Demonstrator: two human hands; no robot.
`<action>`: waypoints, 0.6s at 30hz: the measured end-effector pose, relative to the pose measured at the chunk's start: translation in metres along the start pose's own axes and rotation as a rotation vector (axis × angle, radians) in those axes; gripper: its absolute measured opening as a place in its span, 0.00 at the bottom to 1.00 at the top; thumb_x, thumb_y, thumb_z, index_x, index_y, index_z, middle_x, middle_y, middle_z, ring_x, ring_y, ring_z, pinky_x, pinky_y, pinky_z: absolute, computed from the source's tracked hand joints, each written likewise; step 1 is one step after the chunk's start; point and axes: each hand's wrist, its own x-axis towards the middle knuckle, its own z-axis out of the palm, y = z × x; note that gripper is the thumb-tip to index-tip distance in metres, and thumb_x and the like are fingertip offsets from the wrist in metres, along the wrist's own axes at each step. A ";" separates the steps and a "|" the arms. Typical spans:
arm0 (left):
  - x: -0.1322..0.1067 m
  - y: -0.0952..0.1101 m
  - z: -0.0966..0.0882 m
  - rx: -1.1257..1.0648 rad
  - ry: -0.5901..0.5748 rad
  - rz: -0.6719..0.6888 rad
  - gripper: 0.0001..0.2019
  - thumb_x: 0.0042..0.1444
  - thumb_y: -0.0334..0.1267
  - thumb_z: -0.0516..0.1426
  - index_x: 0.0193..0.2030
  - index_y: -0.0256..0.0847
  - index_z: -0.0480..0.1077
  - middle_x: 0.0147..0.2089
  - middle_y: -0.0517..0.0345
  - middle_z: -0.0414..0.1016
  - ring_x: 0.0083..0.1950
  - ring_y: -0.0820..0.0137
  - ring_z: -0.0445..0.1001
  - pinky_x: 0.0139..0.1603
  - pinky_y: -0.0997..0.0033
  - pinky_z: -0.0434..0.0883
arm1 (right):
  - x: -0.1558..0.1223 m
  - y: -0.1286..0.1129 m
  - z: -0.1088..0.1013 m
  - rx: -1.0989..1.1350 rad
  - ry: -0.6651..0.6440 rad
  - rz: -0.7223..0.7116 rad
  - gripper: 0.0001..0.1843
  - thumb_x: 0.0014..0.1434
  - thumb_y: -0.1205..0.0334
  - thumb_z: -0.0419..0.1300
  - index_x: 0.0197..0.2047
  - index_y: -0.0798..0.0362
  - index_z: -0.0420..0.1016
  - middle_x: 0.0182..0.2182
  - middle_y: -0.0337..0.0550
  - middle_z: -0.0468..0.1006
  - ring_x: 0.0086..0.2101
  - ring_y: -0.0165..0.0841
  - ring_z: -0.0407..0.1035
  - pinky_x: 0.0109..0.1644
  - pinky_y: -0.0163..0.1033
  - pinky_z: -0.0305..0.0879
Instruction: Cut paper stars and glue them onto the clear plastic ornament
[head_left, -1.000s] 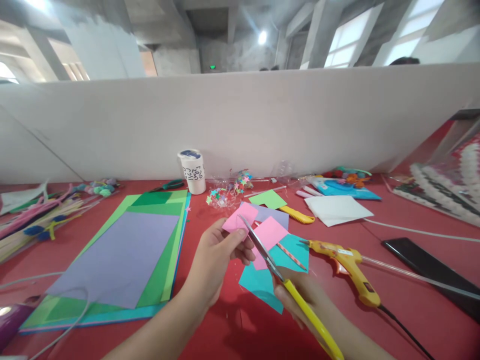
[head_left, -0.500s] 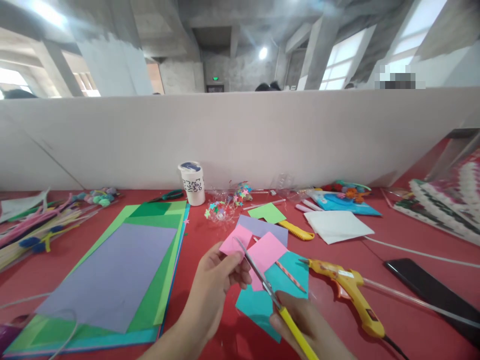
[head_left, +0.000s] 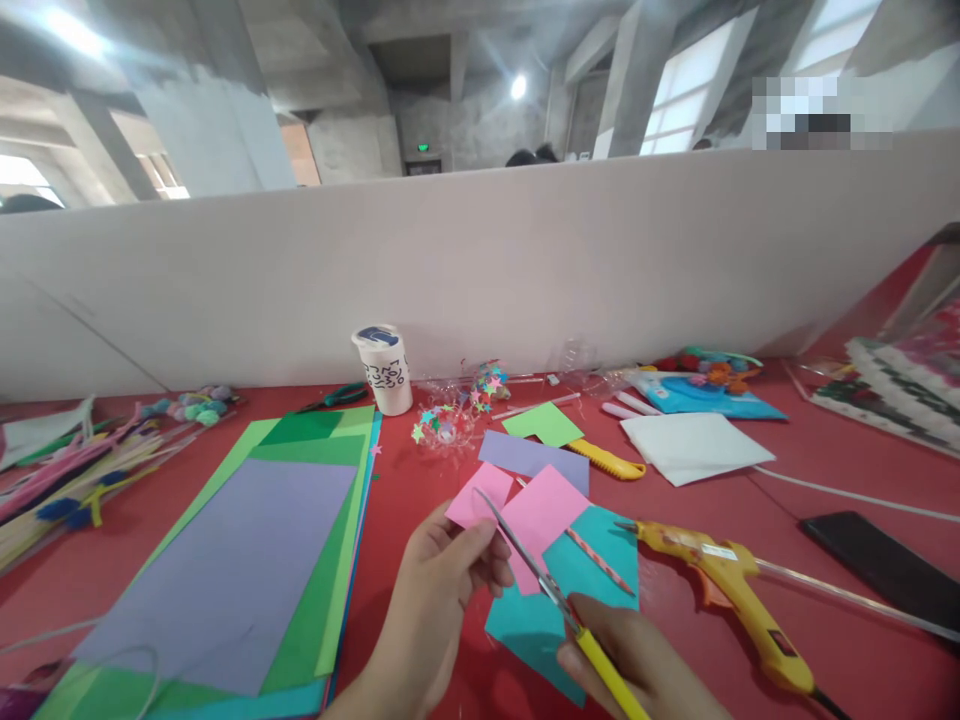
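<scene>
Between the thumb and fingers of my left hand (head_left: 454, 575) is a small pink paper square (head_left: 474, 491). My right hand (head_left: 626, 650) grips yellow-handled scissors (head_left: 551, 590), their blades pointing up and left. The blade tips lie over the pink square; whether they cut into it I cannot tell. Just right of it, another pink sheet (head_left: 547, 505) lies on teal paper (head_left: 596, 555). A pink patterned stick (head_left: 600, 562) rests partly under that pink sheet. Purple paper (head_left: 536, 460) and a light green piece (head_left: 546, 424) lie behind.
A yellow glue gun (head_left: 727, 590) and a black phone (head_left: 881, 560) lie to the right. A yellow cutter (head_left: 611, 460) is behind the papers. At left is a stack of coloured sheets (head_left: 232, 570). A white cup (head_left: 383, 370) stands near the white partition (head_left: 465, 270).
The view has tilted and shifted slightly, so the table things appear moved. Both hands keep their hold on the paper and scissors, with little change between them.
</scene>
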 end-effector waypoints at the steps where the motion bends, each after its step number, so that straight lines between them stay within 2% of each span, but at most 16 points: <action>1: 0.000 0.000 0.000 0.005 -0.009 0.011 0.07 0.48 0.36 0.63 0.26 0.35 0.70 0.22 0.59 0.72 0.21 0.76 0.68 0.24 0.77 0.63 | 0.001 0.000 0.001 0.007 -0.030 -0.003 0.23 0.57 0.40 0.52 0.25 0.51 0.59 0.23 0.35 0.59 0.26 0.31 0.55 0.29 0.34 0.56; 3: 0.000 0.000 -0.001 0.013 -0.027 0.036 0.07 0.48 0.36 0.63 0.27 0.35 0.70 0.22 0.59 0.72 0.21 0.76 0.69 0.24 0.76 0.64 | 0.003 0.003 0.003 0.013 -0.039 -0.027 0.25 0.58 0.36 0.49 0.25 0.50 0.56 0.22 0.33 0.52 0.24 0.29 0.50 0.27 0.34 0.50; 7: -0.001 0.000 -0.002 0.027 -0.040 0.075 0.07 0.48 0.36 0.62 0.28 0.35 0.70 0.23 0.60 0.73 0.22 0.75 0.69 0.25 0.76 0.65 | 0.003 0.009 0.007 -0.002 -0.028 -0.037 0.27 0.59 0.34 0.47 0.24 0.49 0.52 0.19 0.30 0.48 0.21 0.27 0.47 0.22 0.33 0.42; 12: -0.004 0.002 -0.002 0.040 -0.054 0.114 0.06 0.50 0.34 0.62 0.29 0.36 0.69 0.23 0.61 0.73 0.22 0.76 0.69 0.25 0.77 0.65 | 0.001 0.007 0.011 0.028 0.010 -0.032 0.23 0.59 0.42 0.50 0.23 0.49 0.51 0.19 0.30 0.49 0.21 0.26 0.47 0.23 0.33 0.45; 18: -0.006 0.017 -0.006 0.029 -0.072 0.173 0.05 0.49 0.32 0.62 0.27 0.36 0.70 0.23 0.63 0.70 0.23 0.80 0.66 0.26 0.81 0.64 | -0.004 0.000 0.005 -0.109 -0.004 -0.078 0.16 0.58 0.49 0.50 0.27 0.50 0.56 0.21 0.31 0.54 0.22 0.27 0.48 0.25 0.33 0.46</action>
